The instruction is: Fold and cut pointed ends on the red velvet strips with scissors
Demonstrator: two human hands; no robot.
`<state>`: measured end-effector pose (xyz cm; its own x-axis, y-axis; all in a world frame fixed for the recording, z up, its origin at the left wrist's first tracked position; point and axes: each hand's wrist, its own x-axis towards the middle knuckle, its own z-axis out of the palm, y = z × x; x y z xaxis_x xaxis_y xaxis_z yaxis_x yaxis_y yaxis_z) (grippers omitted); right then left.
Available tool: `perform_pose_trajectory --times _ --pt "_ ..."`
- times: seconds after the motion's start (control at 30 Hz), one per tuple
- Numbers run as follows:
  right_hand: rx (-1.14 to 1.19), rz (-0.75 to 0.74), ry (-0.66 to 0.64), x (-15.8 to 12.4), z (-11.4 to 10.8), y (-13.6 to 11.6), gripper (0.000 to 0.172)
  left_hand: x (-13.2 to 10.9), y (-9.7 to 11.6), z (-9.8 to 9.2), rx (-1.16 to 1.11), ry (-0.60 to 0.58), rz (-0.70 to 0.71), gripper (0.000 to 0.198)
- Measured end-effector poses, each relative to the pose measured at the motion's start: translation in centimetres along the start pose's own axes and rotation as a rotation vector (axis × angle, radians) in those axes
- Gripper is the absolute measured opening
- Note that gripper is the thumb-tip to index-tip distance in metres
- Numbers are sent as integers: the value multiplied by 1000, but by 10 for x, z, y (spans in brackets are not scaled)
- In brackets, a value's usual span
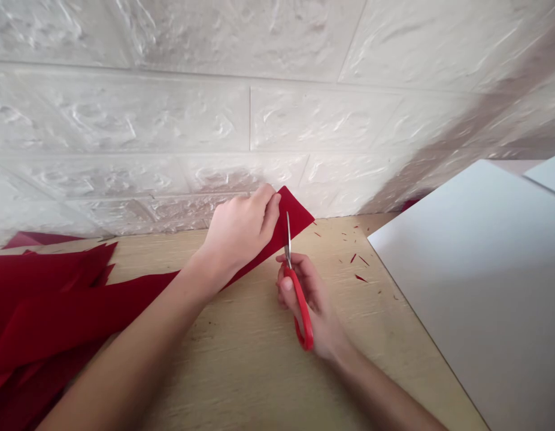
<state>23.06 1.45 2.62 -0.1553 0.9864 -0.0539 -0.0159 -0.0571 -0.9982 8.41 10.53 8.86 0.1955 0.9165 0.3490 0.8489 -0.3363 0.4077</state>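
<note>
My left hand (241,230) grips the far end of a long red paper strip (79,314), fingers closed over it near its tip by the wall. My right hand (311,299) is closed round the red handles of a pair of scissors (297,293). The metal blades point away from me and meet the strip's edge just right of my left fingers. The strip runs back to the left across the wooden table (259,359), under my left forearm.
More red paper pieces (44,263) lie piled at the left. A large white sheet (479,281) covers the table's right side. Small red clippings (360,269) are scattered between them. A white brick-pattern wall (277,108) stands close behind.
</note>
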Motion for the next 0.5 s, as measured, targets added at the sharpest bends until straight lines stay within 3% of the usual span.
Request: perform_pose_trajectory --times 0.5 --pt "47 2 32 4 -1 8 46 0 0 1 53 -11 14 29"
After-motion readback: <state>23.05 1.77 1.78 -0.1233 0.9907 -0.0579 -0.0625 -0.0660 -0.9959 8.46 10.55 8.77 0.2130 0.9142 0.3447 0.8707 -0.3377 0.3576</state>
